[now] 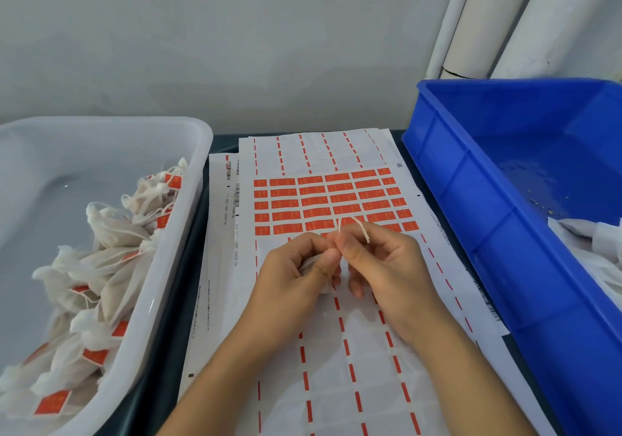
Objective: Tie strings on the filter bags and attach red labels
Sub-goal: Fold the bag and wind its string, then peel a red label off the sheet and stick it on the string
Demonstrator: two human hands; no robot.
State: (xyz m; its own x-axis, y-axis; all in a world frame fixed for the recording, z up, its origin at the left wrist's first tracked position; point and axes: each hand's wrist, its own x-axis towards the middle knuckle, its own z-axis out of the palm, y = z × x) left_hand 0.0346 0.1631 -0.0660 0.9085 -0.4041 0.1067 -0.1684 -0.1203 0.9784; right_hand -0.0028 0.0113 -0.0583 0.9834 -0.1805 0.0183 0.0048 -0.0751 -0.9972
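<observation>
Head view puts both of my hands over the middle of the worktop, above the white label sheet (340,351) with its dashed red lines. My left hand (296,277) curls its grip round a small white filter bag (311,264), most of which is hidden inside the fingers. My right hand (380,267) meets it at the fingertips, thumb and forefinger pinching the thin cream string (361,228), which loops up and over the knuckle. Just beyond the hands, on the same sheet, lies the block of unpeeled red rectangular labels (330,200); I count 5 rows.

On the left stands a translucent white plastic tub (188,153), holding a heap of tied filter bags with red labels (101,267) piled against its right wall. On the right stands a blue plastic crate (488,233), with crumpled white bags (599,243) in its near right corner and a few crumbs on its floor. White pipes (498,21) run up the grey wall behind the crate.
</observation>
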